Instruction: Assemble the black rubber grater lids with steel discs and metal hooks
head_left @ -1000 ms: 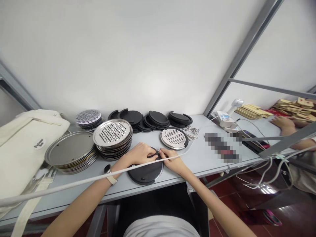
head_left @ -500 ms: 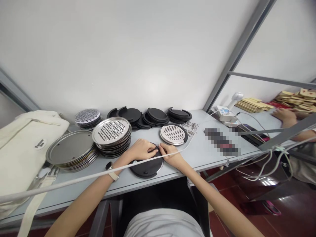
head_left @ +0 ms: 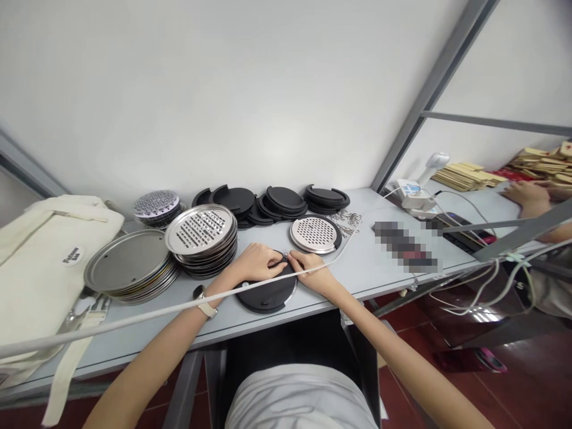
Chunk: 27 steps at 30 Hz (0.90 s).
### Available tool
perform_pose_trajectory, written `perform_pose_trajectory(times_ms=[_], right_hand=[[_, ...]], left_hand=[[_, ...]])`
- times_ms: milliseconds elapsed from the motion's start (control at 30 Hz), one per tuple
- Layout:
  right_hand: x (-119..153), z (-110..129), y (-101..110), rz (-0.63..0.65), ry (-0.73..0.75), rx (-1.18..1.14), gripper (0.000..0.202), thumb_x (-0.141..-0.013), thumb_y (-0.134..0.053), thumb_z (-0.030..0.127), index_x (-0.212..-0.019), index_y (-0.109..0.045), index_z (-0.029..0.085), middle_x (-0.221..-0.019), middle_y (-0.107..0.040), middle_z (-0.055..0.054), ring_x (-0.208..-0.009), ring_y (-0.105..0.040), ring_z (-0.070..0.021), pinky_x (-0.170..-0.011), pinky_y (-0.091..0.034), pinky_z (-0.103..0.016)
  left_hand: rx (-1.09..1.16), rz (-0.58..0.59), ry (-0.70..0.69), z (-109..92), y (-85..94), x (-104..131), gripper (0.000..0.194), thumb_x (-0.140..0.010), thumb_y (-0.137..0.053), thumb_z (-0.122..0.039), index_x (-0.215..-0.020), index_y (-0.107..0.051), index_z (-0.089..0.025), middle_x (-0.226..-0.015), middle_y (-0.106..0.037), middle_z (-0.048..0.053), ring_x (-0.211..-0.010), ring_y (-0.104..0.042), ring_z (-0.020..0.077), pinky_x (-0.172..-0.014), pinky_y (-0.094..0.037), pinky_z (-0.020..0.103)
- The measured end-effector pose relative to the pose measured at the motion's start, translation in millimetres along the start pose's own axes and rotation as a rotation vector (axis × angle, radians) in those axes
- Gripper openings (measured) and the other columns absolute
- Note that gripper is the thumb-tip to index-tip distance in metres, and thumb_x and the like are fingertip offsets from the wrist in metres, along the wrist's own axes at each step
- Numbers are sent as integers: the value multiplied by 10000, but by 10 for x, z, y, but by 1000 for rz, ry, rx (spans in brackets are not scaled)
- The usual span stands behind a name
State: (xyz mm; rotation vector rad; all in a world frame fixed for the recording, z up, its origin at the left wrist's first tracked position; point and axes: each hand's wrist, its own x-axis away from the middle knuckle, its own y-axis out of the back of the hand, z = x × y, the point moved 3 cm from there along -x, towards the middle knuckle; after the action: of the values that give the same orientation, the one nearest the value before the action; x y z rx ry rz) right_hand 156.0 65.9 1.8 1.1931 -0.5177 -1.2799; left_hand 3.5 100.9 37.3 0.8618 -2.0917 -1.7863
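Grey tabletop (head_left: 348,268) is spanning mid-frame. Cream bag (head_left: 40,268) is slumping at far left. Stacked round trays (head_left: 131,262) are sitting left of centre, grater stack (head_left: 201,235) just beside. Black disc (head_left: 268,295) is lying flat, lower centre; perforated plate (head_left: 314,234) is resting above right of it. Left hand (head_left: 259,262) is curling over the disc's upper edge, its grip hidden: cannot tell. Right hand (head_left: 313,262) is pinching, thumb and finger together, on a small metal piece (head_left: 286,255) between both hands.

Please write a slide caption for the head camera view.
Left grip and right grip close together at the far edge of a black disc, near stacked metal graters.
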Motion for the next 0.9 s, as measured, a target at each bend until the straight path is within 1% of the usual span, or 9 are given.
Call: perform_pose_trajectory(times_ms=[100, 267, 467, 633, 767, 900], right_hand=[[-6, -7, 10, 29, 21, 37, 300, -952, -321, 288, -781, -544, 184, -596, -561, -12, -524, -477, -122, -534, -223, -246], [-17, -37, 6, 83, 70, 130, 279, -952, -323, 284, -856, -564, 181, -612, -590, -21, -512, -471, -127, -531, -194, -261], [26, -28, -23, 28, 101, 156, 273, -953, -298, 260, -889, -548, 170, -607, -576, -26, -503, -449, -128, -521, -185, -263], [57, 1, 12, -42, 71, 77, 247, -941, -322, 262, -821, -522, 182, -577, -523, -5, -501, -434, -120, -526, -208, -253], [52, -9, 46, -27, 43, -75, 269, -938, -340, 280, -727, -481, 191, -557, -481, 19, -491, -430, -103, -519, -235, -230], [27, -25, 61, -2, 25, -135, 300, -940, -340, 297, -693, -475, 193, -555, -481, 17, -495, -436, -106, -525, -255, -227]], left_hand=[[-4, -6, -21, 7, -12, -8, 396, -841, -470, -380, -511, -438, -164, -453, -426, -29, -448, -238, 102, -501, -149, 271], [-2, -10, -38, 13, -27, -9, 387, -839, -474, -370, -512, -464, -162, -469, -461, -21, -449, -267, 102, -500, -146, 275], [23, 2, -28, 16, -31, -12, 396, -840, -472, -382, -513, -450, -161, -462, -458, -22, -443, -259, 98, -500, -145, 276], [19, -15, -15, 14, -20, -10, 387, -840, -476, -368, -515, -433, -163, -450, -439, -24, -448, -249, 101, -506, -150, 278], [25, -17, -15, 7, -14, -10, 371, -844, -478, -355, -526, -449, -165, -479, -481, -18, -455, -297, 103, -511, -160, 278], [20, -12, -18, 3, -10, -14, 379, -846, -478, -364, -524, -470, -165, -485, -492, -10, -451, -308, 107, -507, -161, 285]])
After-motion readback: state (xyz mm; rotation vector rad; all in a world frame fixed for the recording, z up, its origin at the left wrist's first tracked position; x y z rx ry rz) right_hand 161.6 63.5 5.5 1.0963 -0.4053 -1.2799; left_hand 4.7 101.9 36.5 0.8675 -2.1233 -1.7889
